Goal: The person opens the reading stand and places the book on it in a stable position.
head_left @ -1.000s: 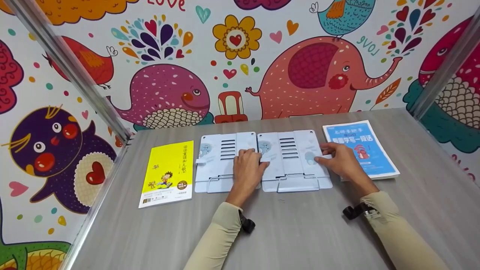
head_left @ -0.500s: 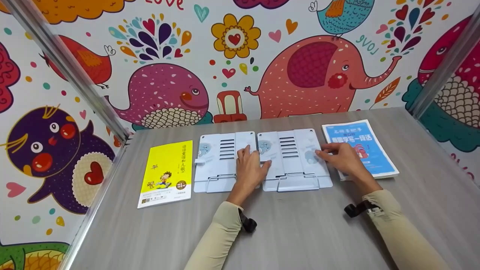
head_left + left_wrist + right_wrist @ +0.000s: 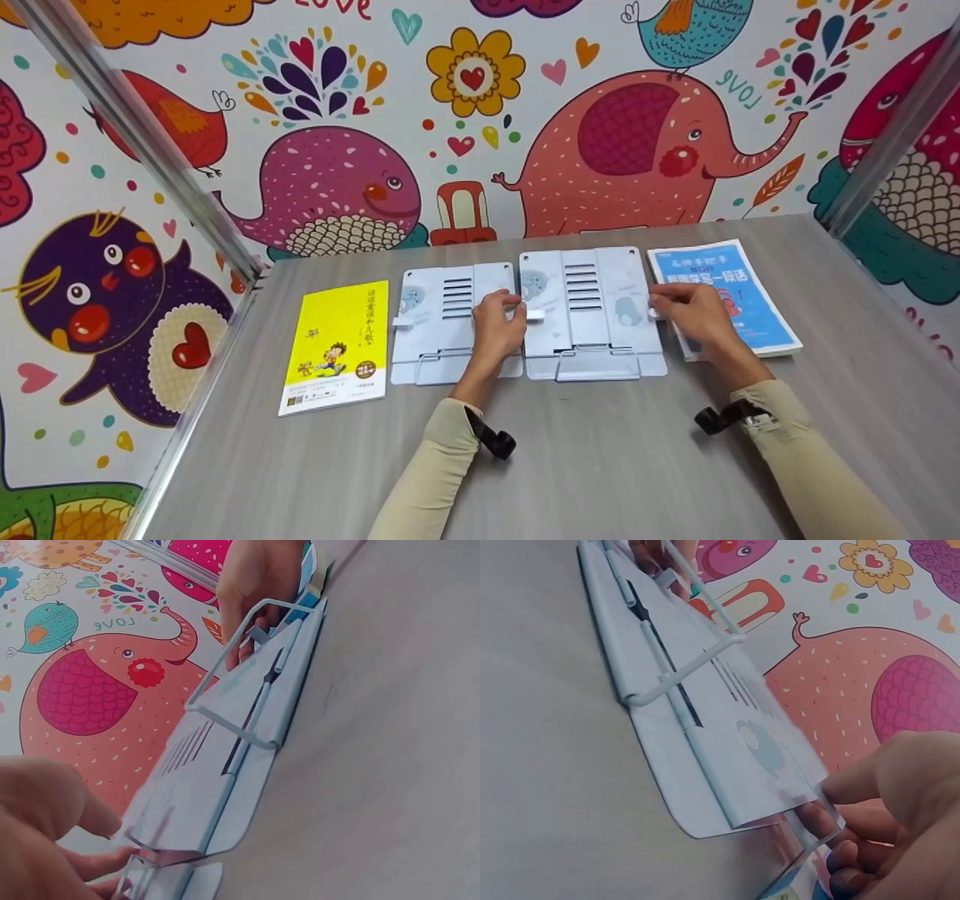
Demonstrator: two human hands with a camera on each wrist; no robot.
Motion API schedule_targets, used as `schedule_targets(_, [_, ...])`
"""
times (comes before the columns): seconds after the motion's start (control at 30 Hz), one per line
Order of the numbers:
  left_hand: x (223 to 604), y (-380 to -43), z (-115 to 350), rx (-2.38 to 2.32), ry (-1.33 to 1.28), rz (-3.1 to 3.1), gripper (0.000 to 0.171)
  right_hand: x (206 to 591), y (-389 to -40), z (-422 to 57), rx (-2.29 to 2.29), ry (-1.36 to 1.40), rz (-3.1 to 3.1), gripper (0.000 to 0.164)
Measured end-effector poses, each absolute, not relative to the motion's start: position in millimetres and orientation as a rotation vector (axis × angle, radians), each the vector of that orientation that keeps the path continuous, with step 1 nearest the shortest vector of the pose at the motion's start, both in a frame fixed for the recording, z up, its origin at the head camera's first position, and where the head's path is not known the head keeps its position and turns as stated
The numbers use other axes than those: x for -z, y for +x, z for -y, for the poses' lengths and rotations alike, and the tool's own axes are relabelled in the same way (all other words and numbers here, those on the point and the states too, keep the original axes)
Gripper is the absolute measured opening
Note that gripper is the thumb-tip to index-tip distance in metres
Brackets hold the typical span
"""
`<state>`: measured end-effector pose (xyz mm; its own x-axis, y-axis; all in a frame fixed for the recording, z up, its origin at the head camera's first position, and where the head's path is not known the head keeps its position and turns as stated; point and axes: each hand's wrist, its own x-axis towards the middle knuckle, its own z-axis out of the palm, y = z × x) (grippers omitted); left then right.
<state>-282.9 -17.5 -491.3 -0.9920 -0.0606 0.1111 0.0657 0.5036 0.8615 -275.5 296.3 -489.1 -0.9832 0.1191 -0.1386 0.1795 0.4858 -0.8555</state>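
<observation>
Two pale blue-white book stands with slots and wire front rests lie side by side: a left book stand (image 3: 439,337) and a right book stand (image 3: 585,330). The right stand's back panel is tilted up slightly. At its left edge, my left hand (image 3: 496,326) holds the stand beside a small side clip (image 3: 534,315), thumb and fingers close together. My right hand (image 3: 697,315) pinches the opposite edge; in the right wrist view, thumb and finger (image 3: 847,784) close round the clear side clip (image 3: 810,829). Part of the left stand is hidden under my left hand.
A yellow book (image 3: 337,337) lies left of the stands. Right of them is a blue-covered book (image 3: 757,315), partly behind my right hand. A cartoon-printed wall (image 3: 465,150) rises behind the grey wood-look table (image 3: 570,457).
The right book stand's back panel has come up from flat, its top edge higher now. My left fingers have drawn together at its left edge; my right hand has moved slightly right.
</observation>
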Motion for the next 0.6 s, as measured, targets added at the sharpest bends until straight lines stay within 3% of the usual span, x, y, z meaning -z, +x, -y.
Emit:
schedule_targets(0.37, [488,-285,21,1.599,-0.028,2.492,0.022,488,-274,-302,1.650,0.314,-2.587,0.050])
schedule_targets(0.6, [488,-284,23,1.690,-0.084,2.435,0.022,489,-272,-310,1.734,0.206,-2.566,0.052])
